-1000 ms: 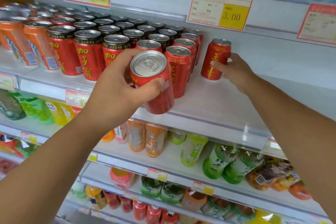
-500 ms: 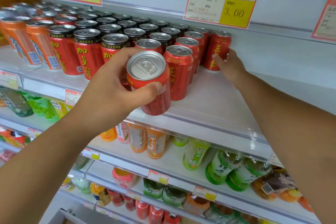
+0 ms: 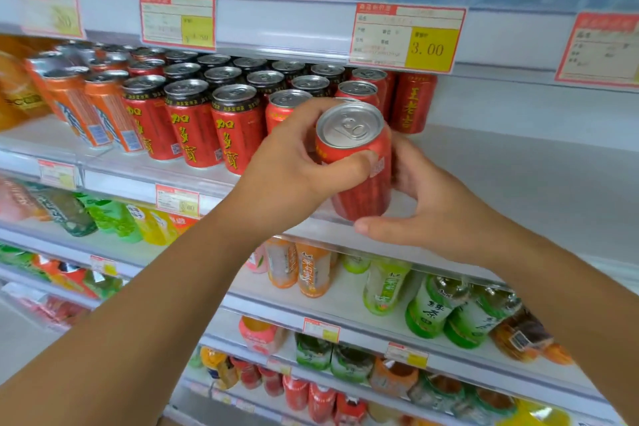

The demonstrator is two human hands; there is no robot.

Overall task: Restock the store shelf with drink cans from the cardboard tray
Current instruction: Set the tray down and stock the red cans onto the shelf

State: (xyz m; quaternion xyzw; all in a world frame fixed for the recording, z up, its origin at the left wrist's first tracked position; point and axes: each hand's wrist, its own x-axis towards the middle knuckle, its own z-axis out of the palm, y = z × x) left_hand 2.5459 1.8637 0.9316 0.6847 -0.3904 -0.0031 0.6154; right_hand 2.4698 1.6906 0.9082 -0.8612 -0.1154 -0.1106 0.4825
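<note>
Several orange aluminium drink cans (image 3: 103, 114) stand far to the left of the left grip (image 3: 294, 162), on the white store shelf (image 3: 518, 183). Between them and that grip stand rows of red aluminium cans with black top bands and yellow characters (image 3: 193, 121), packed side by side toward the back of the shelf. The left grip is clenched round a plain-sided red aluminium drink can with a silver pull-tab lid (image 3: 359, 156), with the thumb across its near face and the fingers round its left side. The can is tilted, lid toward the camera, with its base at the shelf's front edge. Whether it touches the shelf cannot be told. From the right, the right grip (image 3: 432, 214) cups the same can, fingers curled behind its far side and thumb stretched just under its base. Up and behind the right grip, a red can with a column of yellow characters (image 3: 415, 104) stands at the right end of the rows. Above it hangs a red-bordered paper price label with a yellow panel reading 3.00 (image 3: 408, 36). Below both grips, green-labelled plastic bottles (image 3: 432, 308) stand on a lower shelf (image 3: 345, 306).
</note>
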